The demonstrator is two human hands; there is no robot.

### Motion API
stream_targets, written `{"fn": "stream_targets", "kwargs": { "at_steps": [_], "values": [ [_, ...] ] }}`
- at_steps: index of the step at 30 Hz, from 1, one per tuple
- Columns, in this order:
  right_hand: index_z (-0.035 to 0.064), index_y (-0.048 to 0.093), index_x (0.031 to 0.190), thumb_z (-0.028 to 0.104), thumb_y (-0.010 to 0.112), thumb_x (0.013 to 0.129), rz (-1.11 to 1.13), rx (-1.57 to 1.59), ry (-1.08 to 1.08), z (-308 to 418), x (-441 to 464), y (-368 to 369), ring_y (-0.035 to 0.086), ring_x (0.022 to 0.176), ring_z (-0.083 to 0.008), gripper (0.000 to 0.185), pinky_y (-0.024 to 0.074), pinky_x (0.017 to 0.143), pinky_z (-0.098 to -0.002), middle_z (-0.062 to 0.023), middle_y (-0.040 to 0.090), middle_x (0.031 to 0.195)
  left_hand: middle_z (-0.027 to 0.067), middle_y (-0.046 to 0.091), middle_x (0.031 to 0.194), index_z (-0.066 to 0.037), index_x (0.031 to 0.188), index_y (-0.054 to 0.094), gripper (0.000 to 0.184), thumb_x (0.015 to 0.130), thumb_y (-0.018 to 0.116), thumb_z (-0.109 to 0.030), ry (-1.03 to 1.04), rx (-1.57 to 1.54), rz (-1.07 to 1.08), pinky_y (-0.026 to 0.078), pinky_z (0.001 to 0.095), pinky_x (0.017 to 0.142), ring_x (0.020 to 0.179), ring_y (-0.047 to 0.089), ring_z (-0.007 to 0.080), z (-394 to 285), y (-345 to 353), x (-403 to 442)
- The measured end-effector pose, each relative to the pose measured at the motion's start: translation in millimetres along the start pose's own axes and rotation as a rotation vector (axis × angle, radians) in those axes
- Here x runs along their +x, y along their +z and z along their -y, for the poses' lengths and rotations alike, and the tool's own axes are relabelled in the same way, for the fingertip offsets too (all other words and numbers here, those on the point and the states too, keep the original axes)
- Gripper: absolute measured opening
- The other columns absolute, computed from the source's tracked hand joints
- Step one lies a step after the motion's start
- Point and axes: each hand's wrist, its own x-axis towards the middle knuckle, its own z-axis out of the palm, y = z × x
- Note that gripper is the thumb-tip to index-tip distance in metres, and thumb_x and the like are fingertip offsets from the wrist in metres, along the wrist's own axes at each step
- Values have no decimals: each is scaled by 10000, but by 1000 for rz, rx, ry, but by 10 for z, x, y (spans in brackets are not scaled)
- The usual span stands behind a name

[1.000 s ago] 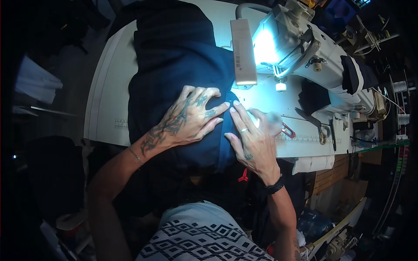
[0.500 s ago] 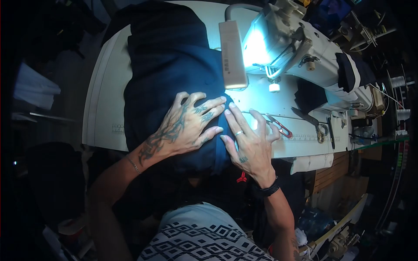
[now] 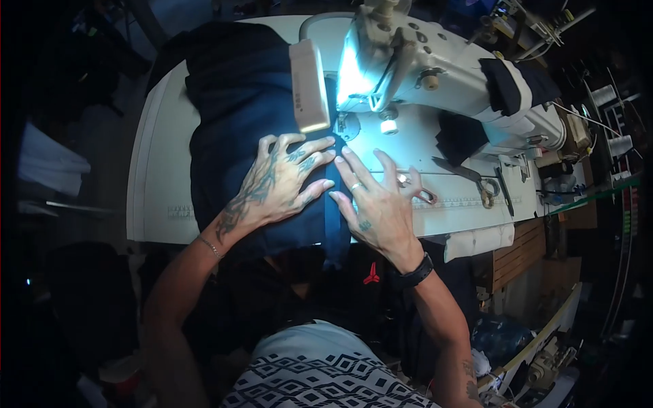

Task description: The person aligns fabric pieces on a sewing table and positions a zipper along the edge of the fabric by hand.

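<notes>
Dark navy cloth (image 3: 238, 122) covers the left part of the sewing table and hangs over its front edge. My left hand (image 3: 272, 180) lies on this cloth with its fingers spread, the fingertips close to its right edge. Beside it, my right hand (image 3: 374, 204) is open, with its index and middle fingertips at the cloth's edge just in front of the needle area. Small red-handled snips (image 3: 426, 196) show by the outer fingers of my right hand, partly hidden by them. The sewing machine (image 3: 422, 61) stands right behind, its presser foot (image 3: 342, 124) near the cloth edge.
A pale box-shaped device (image 3: 309, 88) overhangs the cloth left of the needle. Dark scissors (image 3: 476, 178) lie to the right on the white table (image 3: 160, 149), near a printed ruler strip. A white pad (image 3: 479, 241) sits at the front edge.
The view has shifted, so the machine appears further left and the presser foot now shows. Both hands keep nearly the same place on the cloth, close to its edge.
</notes>
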Motion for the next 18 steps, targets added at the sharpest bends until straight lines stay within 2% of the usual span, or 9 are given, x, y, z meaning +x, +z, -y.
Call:
{"fn": "stream_targets", "kwargs": {
  "at_steps": [7,10,18],
  "values": [
    [230,621,1561,465,662,1057,38,3,-22,-47,101,18,470,1468,-304,557,221,1155,-705,43,560,1654,3,539,1645,-159,1468,659,522,1068,637,-493,-15,22,-24,365,523,1214,1400,510,328,74,36,28],
    [189,616,1558,456,668,1052,-8,14,-52,-64,121,62,471,1462,-326,574,190,1160,-708,16,572,1630,3,534,1650,-163,1483,646,533,1075,623,-505,-37,49,-14,383,538,1213,1408,512,331,95,47,40],
    [190,614,1565,457,681,1045,9,9,-64,-97,181,87,472,1458,-330,589,223,1142,-720,21,565,1642,-1,552,1632,-153,1473,664,526,1081,627,-501,-47,53,-41,422,520,1193,1387,539,317,130,103,69]
  ]
}}
